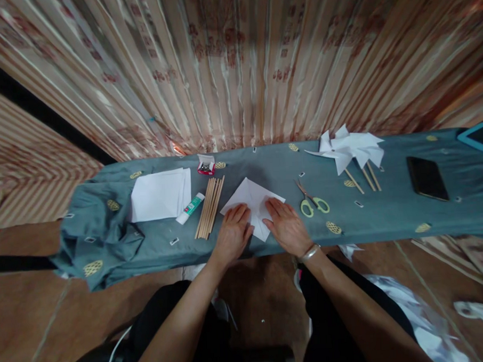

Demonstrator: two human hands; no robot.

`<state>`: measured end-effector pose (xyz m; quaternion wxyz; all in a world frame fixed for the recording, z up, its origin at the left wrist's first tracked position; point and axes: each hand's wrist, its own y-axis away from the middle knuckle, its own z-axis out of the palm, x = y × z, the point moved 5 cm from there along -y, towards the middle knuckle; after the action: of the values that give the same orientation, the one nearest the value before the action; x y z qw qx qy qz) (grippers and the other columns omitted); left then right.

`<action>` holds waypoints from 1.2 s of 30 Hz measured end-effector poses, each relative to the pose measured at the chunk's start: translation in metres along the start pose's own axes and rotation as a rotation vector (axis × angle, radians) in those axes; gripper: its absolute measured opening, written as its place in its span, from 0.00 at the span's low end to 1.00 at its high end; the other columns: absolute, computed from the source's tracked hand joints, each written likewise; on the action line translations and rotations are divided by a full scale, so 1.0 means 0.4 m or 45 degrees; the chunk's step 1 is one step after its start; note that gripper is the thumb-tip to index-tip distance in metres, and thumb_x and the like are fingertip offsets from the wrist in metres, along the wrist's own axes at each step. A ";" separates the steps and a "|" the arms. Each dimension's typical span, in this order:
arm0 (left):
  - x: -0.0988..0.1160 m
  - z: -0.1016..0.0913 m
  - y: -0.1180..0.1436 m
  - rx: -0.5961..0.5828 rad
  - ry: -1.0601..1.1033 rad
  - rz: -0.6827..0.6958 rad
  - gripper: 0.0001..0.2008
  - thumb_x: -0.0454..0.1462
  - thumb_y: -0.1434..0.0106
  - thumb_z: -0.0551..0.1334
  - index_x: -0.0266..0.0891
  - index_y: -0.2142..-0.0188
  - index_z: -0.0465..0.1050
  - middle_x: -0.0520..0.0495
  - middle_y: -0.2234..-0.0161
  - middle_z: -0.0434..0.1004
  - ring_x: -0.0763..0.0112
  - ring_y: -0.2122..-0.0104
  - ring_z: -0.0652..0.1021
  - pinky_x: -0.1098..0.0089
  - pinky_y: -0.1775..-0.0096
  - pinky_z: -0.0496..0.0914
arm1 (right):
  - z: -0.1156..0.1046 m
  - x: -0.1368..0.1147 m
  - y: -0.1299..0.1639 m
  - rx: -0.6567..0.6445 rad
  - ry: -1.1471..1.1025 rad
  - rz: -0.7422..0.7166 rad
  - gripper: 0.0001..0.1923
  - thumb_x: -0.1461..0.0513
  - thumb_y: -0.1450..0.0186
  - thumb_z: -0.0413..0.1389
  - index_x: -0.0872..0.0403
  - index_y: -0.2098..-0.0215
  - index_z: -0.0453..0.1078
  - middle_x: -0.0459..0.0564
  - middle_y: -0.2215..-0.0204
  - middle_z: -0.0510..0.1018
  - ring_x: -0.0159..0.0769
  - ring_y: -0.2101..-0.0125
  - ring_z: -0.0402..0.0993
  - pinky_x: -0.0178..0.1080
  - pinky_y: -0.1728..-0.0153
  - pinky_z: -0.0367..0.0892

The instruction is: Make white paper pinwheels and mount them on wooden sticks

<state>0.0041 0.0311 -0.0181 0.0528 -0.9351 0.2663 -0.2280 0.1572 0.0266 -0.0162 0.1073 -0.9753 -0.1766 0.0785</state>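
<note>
A patterned curtain [236, 69] hangs beyond your hands, filling the far side of the view. Under your hands runs a long bench covered in grey-green cloth [387, 212]. Well off to the left of your left hand sits a stack of white sheets [160, 195]. Far to the right and beyond your right hand lie finished paper pinwheels [350, 149] on sticks, and farther right still a dark phone [426, 178]. Directly under both hands is the folded white paper [252, 199], turned like a diamond. Your left hand [232, 232] lies flat and open, palm down, pressing its left part; your right hand [287, 227] lies flat and open on its right part, gripping nothing. Just left of your left hand lies a bundle of wooden sticks [209, 206], then a glue stick [190, 208]. Just right of your right hand lie green-handled scissors [312, 202]. Beyond the sticks is a small red box [206, 165].
</note>
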 end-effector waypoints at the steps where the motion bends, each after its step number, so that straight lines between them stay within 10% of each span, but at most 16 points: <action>1: 0.001 0.000 0.000 -0.003 0.003 -0.004 0.20 0.35 0.34 0.58 0.32 0.43 0.66 0.35 0.39 0.66 0.54 0.38 0.65 0.50 0.38 0.59 | 0.000 0.008 0.002 0.008 0.021 0.022 0.26 0.56 0.28 0.45 0.67 0.40 0.63 0.65 0.40 0.69 0.50 0.41 0.64 0.50 0.41 0.58; 19: -0.004 -0.022 0.006 0.150 0.193 -0.037 0.20 0.36 0.36 0.60 0.34 0.44 0.67 0.35 0.42 0.69 0.55 0.40 0.68 0.51 0.40 0.63 | -0.009 0.041 0.014 0.108 0.255 0.093 0.25 0.56 0.28 0.45 0.67 0.44 0.67 0.66 0.46 0.74 0.52 0.46 0.70 0.50 0.48 0.63; 26: -0.181 -0.203 0.077 0.694 0.093 -0.409 0.16 0.35 0.36 0.58 0.37 0.49 0.73 0.39 0.51 0.75 0.58 0.50 0.74 0.57 0.46 0.69 | -0.023 0.061 0.005 0.166 0.055 0.137 0.29 0.53 0.28 0.42 0.68 0.40 0.62 0.70 0.43 0.70 0.54 0.43 0.67 0.51 0.47 0.66; 30: -0.286 -0.230 0.130 0.578 -0.101 -0.706 0.16 0.36 0.41 0.63 0.38 0.53 0.76 0.40 0.56 0.77 0.53 0.53 0.73 0.54 0.49 0.68 | -0.027 0.068 0.004 0.184 -0.090 0.153 0.31 0.51 0.28 0.40 0.67 0.39 0.61 0.70 0.43 0.69 0.54 0.42 0.67 0.51 0.46 0.67; 36: -0.307 -0.203 0.131 0.455 -0.183 -0.743 0.15 0.37 0.41 0.62 0.38 0.55 0.77 0.39 0.56 0.78 0.53 0.54 0.74 0.55 0.50 0.68 | -0.022 0.072 0.001 0.200 -0.210 0.155 0.31 0.51 0.29 0.41 0.66 0.40 0.62 0.71 0.43 0.69 0.55 0.42 0.67 0.53 0.45 0.66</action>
<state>-0.1502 0.0523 -0.0064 0.1667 -0.9614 -0.0609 -0.2101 0.1855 0.0350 -0.0109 0.1636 -0.9630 -0.1186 0.1785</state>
